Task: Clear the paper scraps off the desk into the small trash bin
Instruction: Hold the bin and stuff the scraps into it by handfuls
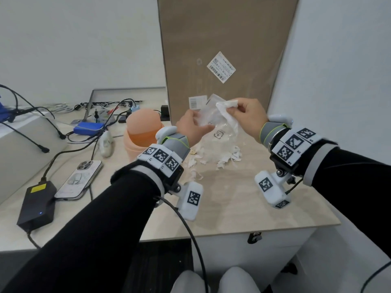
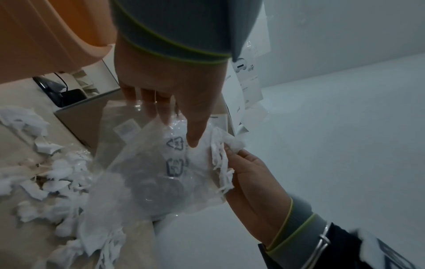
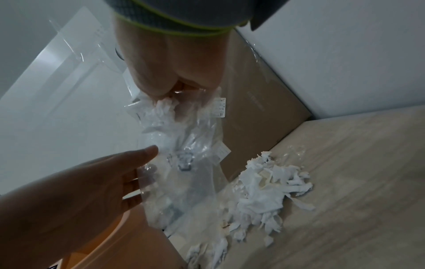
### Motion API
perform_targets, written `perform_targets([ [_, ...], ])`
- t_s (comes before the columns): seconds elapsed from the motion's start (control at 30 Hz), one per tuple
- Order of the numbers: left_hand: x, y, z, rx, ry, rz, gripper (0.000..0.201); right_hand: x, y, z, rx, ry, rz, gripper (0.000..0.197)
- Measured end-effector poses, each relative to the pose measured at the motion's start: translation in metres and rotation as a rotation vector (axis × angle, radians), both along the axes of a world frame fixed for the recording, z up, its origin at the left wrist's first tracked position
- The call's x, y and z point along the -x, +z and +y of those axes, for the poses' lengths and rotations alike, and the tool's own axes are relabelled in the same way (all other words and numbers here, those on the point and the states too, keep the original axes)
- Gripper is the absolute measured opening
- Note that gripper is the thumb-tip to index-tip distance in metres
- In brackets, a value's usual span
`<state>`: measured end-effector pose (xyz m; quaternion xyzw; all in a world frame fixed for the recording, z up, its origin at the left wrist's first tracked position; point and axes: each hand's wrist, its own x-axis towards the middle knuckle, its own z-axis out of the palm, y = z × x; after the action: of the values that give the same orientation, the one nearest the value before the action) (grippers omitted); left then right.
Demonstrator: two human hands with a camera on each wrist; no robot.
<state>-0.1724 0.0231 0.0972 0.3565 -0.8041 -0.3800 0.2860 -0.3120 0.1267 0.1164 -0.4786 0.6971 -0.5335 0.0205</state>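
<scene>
Right now, step: I have a clear plastic bag held up between both hands above the desk; judging I'm opening it or clearing it away with a scrap.
Right hand: fingers curled tight, pinching a wad of white paper together with the bag's top edge.
Left hand: fingers straight and relaxed, laid flat against the bag's side, thumb pointing across the film; supporting, not gripping.
Paper scraps: main heap lies on the desk below both sets of fingers, under the hanging bag; a few strays nearer me.
Small trash bin: orange, domed lid, just beside and to the left of my left fingers, close to the heap.
Do it well: keep the right pinch firm so the wad doesn't drop; curl the left fingers onto the bag before moving, film looks slippery.
Next call: carry left over the bin and push the lid in, then release.
Risk: dangling bag sweeps the heap and scatters scraps toward the desk edge.
Remaining: most scraps not yet binned, by my guess.
</scene>
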Motion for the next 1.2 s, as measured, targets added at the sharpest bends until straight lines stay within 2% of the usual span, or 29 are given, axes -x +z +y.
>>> perform_targets([
  [0.1, 0.005, -0.001, -0.005, 0.065, 0.033, -0.007, 0.062, 0.0, -0.006, 0.0, -0.04, 0.013, 0.007, 0.02],
  [0.13, 0.006, -0.001, -0.006, 0.073, 0.037, -0.007, 0.058, 0.0, -0.006, 0.0, -0.046, 0.015, 0.002, 0.02],
  [0.23, 0.007, 0.0, -0.006, 0.06, -0.019, -0.037, 0.028, 0.002, -0.01, 0.0, -0.048, -0.002, -0.023, 0.021],
  [0.33, 0.008, 0.001, -0.006, 0.01, -0.087, -0.043, 0.016, 0.0, -0.015, 0.0, -0.076, 0.001, -0.01, 0.019],
  [0.43, 0.007, -0.001, -0.008, 0.015, -0.088, -0.072, 0.023, 0.001, -0.022, -0.003, -0.115, 0.032, -0.023, 0.02],
  [0.47, 0.006, -0.002, -0.01, 0.031, -0.069, -0.081, 0.034, 0.001, -0.022, -0.003, -0.145, 0.046, -0.022, 0.024],
  [0.53, 0.002, -0.005, -0.013, 0.036, -0.061, -0.072, 0.069, 0.002, -0.018, -0.004, -0.204, 0.1, -0.027, 0.028],
  [0.57, -0.001, -0.005, -0.013, 0.006, -0.093, -0.061, 0.078, 0.003, -0.016, -0.004, -0.227, 0.136, -0.049, 0.028],
  [0.6, -0.003, -0.005, -0.015, -0.042, -0.139, -0.058, 0.077, 0.004, -0.013, -0.004, -0.247, 0.169, -0.076, 0.027],
  [0.7, -0.013, -0.004, -0.018, -0.21, -0.288, -0.074, 0.039, 0.011, -0.008, -0.004, -0.294, 0.193, -0.085, 0.021],
  [0.83, -0.019, -0.007, -0.014, -0.445, -0.399, 0.067, 0.004, 0.013, -0.011, -0.006, -0.321, 0.13, -0.082, 0.023],
  [0.93, -0.02, -0.016, -0.01, -0.45, -0.329, 0.105, 0.009, 0.006, -0.019, -0.009, -0.292, 0.004, -0.063, 0.026],
  [1.07, -0.021, -0.031, -0.008, -0.491, -0.204, 0.148, 0.016, 0.003, -0.02, -0.013, -0.152, -0.128, -0.076, 0.03],
  [1.13, -0.022, -0.037, -0.01, -0.535, -0.129, 0.223, 0.018, 0.001, -0.019, -0.012, -0.127, -0.11, -0.179, 0.032],
  [1.2, -0.023, -0.041, -0.012, -0.555, -0.06, 0.304, 0.017, -0.001, -0.025, -0.011, -0.134, -0.006, -0.341, 0.022],
])
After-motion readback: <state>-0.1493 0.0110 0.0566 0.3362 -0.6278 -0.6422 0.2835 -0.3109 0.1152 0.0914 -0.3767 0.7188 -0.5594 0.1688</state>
